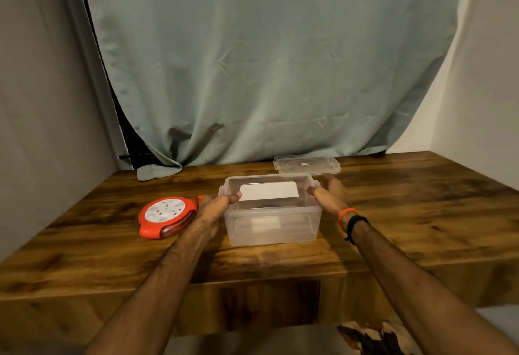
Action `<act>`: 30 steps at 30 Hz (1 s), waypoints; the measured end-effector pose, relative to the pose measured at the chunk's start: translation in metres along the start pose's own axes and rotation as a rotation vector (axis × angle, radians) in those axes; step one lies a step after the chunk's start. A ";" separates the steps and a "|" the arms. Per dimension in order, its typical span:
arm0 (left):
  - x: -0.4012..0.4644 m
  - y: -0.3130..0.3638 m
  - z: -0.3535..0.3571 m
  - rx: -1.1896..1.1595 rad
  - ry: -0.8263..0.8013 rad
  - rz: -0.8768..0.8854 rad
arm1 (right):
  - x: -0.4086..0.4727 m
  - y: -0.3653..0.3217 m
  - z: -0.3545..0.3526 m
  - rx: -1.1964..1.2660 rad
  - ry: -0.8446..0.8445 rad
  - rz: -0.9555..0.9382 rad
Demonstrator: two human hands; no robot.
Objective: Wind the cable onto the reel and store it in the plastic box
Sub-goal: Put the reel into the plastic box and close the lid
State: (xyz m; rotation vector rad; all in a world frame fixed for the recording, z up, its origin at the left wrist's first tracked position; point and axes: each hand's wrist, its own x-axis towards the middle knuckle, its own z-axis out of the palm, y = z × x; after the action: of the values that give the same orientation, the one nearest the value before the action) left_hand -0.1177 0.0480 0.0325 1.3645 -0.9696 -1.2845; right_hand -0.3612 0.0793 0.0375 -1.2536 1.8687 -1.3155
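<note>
A clear plastic box [273, 227] stands open in the middle of the wooden table, with a white label showing through its far wall. My left hand [216, 208] grips its left side, thumb over the rim. My right hand [327, 192] grips its right side in the same way. A round orange reel [167, 217] with a white socket face lies flat on the table just left of my left hand. Its cable looks wound inside the reel. The inside of the box holds nothing that I can see.
The box's clear lid [306, 164] lies flat behind the box, near the curtain [266, 74]. The wooden table [407, 214] extends to walls on both sides. Its front edge runs below my forearms. Orange and black bands circle my right wrist [351, 221].
</note>
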 end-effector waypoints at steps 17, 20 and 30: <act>0.026 0.036 -0.148 0.064 0.352 0.099 | -0.021 -0.114 0.173 0.037 -0.365 -0.251; 0.036 0.027 -0.174 0.052 0.381 0.051 | -0.026 -0.124 0.217 -0.080 -0.444 -0.255; 0.084 0.001 -0.189 0.027 0.360 -0.078 | -0.020 -0.096 0.290 -0.374 -0.415 -0.024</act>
State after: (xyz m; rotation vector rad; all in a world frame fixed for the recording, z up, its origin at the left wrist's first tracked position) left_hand 0.0797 -0.0088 0.0078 1.6008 -0.6929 -1.0356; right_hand -0.0789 -0.0364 0.0122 -1.5960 1.8397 -0.6578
